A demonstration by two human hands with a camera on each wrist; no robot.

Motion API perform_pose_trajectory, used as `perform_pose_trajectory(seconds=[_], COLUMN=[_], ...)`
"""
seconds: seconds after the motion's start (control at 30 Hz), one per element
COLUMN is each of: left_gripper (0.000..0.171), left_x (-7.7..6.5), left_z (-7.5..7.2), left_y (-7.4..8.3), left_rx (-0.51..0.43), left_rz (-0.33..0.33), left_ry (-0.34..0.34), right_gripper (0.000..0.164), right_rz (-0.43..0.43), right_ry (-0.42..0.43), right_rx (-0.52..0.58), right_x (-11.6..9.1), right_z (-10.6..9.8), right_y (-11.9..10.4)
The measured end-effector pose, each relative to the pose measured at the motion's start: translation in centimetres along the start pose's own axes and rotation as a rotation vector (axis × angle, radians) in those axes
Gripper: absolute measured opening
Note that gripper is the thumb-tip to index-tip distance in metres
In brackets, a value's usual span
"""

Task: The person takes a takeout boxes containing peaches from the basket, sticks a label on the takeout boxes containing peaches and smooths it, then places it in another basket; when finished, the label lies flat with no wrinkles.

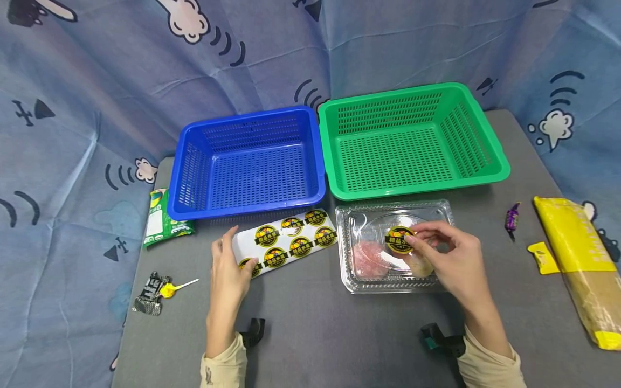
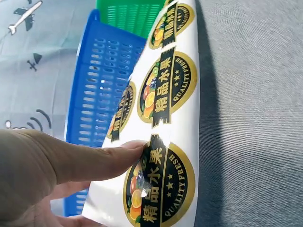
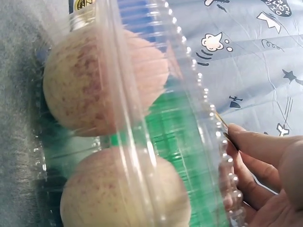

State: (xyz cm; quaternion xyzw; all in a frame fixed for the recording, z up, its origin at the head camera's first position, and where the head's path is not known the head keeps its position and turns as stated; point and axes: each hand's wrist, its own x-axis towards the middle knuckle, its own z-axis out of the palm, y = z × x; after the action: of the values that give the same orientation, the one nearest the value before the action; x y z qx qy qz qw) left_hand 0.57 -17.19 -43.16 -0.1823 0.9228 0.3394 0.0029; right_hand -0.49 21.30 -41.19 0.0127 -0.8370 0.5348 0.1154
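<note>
My left hand (image 1: 230,272) pinches the left end of a white sheet of round black-and-gold fruit stickers (image 1: 291,242), its thumb lying over one sticker in the left wrist view. Between thumb and fingers of my right hand (image 1: 456,258) is a single round sticker (image 1: 399,240). That sticker is over the lid of a clear plastic clamshell box (image 1: 349,285); whether it touches the lid I cannot tell. Inside the box lie two round peaches, one pinkish (image 1: 371,260) and one paler (image 1: 419,265), also seen through the plastic wall in the right wrist view.
Behind stand a blue basket (image 1: 252,210) and a green basket (image 1: 417,191), side by side. At left are a green packet (image 1: 162,223), a black wrapper (image 1: 151,296) and a lollipop (image 1: 168,290). At right lie a purple sweet (image 1: 511,220), a yellow wrapper (image 1: 543,257) and a long yellow package (image 1: 577,264).
</note>
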Motion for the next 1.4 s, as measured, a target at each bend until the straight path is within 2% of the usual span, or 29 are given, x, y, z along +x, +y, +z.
perform_pose_trajectory(seconds=[0.3, 0.6, 0.83, 0.93, 1.03, 1.13, 1.27, 1.4], left_gripper=[0.081, 0.076, 0.067, 0.064, 0.062, 0.062, 0.062, 0.062], left_x=[0.5, 0.6, -0.2, -0.8, -1.6, -2.2, -3.0, -3.7], left_z=[0.5, 1.0, 2.5, 3.2, 3.9, 4.5, 5.3, 6.1], left_y=[-0.6, -0.5, 1.1, 2.1, 3.2, 4.4, 5.7, 6.7], left_rx=[0.059, 0.111, -0.015, -0.076, -0.156, -0.259, -0.391, -0.444], left_rz=[-0.045, 0.030, 0.148, 0.182, 0.216, 0.248, 0.249, 0.235], left_ry=[-0.043, -0.003, 0.043, 0.023, -0.020, -0.099, -0.239, -0.346], right_gripper=[0.021, 0.022, 0.023, 0.022, 0.022, 0.022, 0.021, 0.020], right_rz=[-0.016, -0.021, -0.018, -0.017, -0.012, -0.008, -0.010, -0.022], right_ry=[-0.025, -0.031, -0.034, -0.033, -0.034, -0.033, -0.030, -0.025], right_rx=[-0.092, -0.079, -0.090, -0.104, -0.109, -0.119, -0.129, -0.137], right_x=[0.3, 0.5, 0.3, 0.3, 0.3, 0.3, 0.3, 0.4], right_z=[0.1, 0.4, 0.6, 0.6, 0.6, 0.6, 0.6, 0.7], right_y=[0.4, 0.3, 0.3, 0.4, 0.5, 0.5, 0.6, 0.8])
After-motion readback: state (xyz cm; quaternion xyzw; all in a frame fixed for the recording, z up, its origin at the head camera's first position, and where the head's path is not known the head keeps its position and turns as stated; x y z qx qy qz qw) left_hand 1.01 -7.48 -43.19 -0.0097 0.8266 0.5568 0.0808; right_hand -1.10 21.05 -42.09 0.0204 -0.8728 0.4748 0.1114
